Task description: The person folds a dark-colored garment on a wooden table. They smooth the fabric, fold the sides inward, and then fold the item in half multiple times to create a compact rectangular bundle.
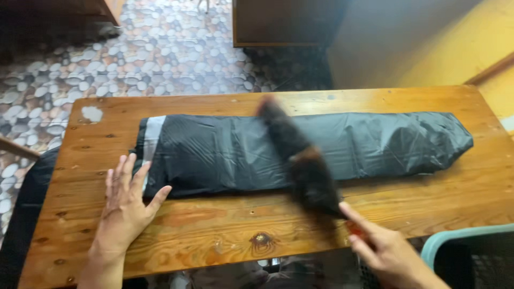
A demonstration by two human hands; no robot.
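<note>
A long folded black garment of shiny crinkled fabric point(225, 152), with a pale grey stripe at its left end, lies across a wooden table point(225, 233). My left hand point(124, 206) rests flat on the table, fingers spread, touching the garment's left end. My right hand point(383, 249) at the lower right grips the handle of a dark brush point(300, 160), which is motion-blurred and lies diagonally over the middle of the garment. A bit of orange shows at the grip.
A teal-rimmed dark basket or chair point(471, 251) sits at the lower right corner. Pebble-pattern floor point(160, 59) lies beyond the table, with dark wooden furniture point(278, 24) at the back and a yellow wall point(460, 48) to the right.
</note>
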